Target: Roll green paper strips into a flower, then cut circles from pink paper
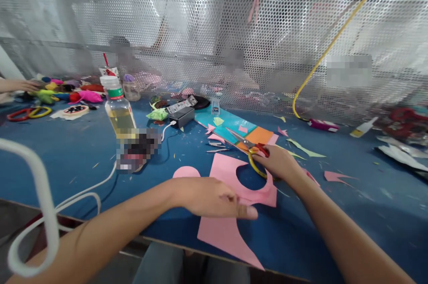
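My left hand lies across a pink sheet, its thumb stretched out to the right and its fingers curled in at the sheet, partly hidden. A large round hole is cut in this sheet near its right side. Below the hand, a pink piece with a curved edge reaches over the table's front edge. A rounded pink piece shows behind my left wrist. My right hand is closed around the handles of scissors with red and yellow grips; the blades point up and left, over blue and orange sheets.
A bottle of yellowish liquid, a blurred-out item and a grey box with a white cable stand left. Blue and orange sheets and scraps lie ahead. A perforated metal panel closes the back. Another person's hand is far left.
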Demonstrator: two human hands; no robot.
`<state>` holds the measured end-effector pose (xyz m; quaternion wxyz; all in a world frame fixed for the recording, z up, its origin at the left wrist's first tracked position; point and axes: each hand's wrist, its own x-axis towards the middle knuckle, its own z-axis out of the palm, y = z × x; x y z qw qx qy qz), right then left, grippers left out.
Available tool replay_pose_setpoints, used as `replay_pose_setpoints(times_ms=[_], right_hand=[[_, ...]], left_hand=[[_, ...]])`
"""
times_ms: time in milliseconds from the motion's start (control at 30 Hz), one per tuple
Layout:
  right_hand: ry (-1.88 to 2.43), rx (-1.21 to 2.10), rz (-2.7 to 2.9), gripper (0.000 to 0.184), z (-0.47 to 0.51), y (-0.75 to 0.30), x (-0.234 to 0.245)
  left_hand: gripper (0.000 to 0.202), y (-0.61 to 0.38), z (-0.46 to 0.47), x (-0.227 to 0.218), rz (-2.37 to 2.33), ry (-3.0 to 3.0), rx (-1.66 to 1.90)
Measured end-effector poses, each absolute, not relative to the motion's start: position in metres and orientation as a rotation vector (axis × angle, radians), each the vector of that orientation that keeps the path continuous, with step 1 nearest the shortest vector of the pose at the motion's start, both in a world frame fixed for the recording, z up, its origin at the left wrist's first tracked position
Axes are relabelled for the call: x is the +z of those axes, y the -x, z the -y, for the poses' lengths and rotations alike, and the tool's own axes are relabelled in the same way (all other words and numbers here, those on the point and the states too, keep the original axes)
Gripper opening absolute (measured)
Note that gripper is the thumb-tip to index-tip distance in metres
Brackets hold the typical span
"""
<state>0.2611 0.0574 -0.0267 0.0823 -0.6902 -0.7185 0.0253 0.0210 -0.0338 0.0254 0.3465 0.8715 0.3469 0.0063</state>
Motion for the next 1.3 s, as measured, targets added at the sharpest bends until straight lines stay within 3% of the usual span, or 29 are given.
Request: replay_pose_setpoints(times_ms=[133,300,400,633,700,767,900,1300], right_hand=[[2.102,0.018,2.094,0.038,-0.061,-0.267,-0.023],[2.135,0.027,2.146,0.032,-0.063,-0.270,-0.027],[2.150,0.038,2.193,0.034,-0.062,-0.271,-0.029],[2.089,-0.082,2.110,0.040,-0.033,-0.258,0.006],[1.940,-0.046,2.185,0.036,-0.016,-0.243,0.018],[1.709,0.200,2.453,0.027,0.001,-0.226,0.022],[1.563,0.186,2.820,0.011,0.019,-0.206,0.014],[1.751,0.177,2.387,0.021,0.021,-0.216,-0.008]], left_hand=[[0.037,-0.025,0.028,0.001,-0.969,-2.334,0.129],[0.038,-0.031,0.029,-0.021,-0.875,-2.653,0.330],[0.029,-0.035,0.038,-0.021,-0.949,-2.783,0.327],[0.034,-0.040,0.070,-0.020,-1.136,-2.883,0.199],[0.035,-0.040,0.076,-0.022,-1.180,-2.888,0.194],[0.038,-0.041,0.080,-0.026,-1.200,-2.897,0.223],[0.041,-0.041,0.086,-0.032,-1.280,-2.840,0.319],[0.038,-0.034,0.087,-0.043,-1.257,-2.681,0.468]])
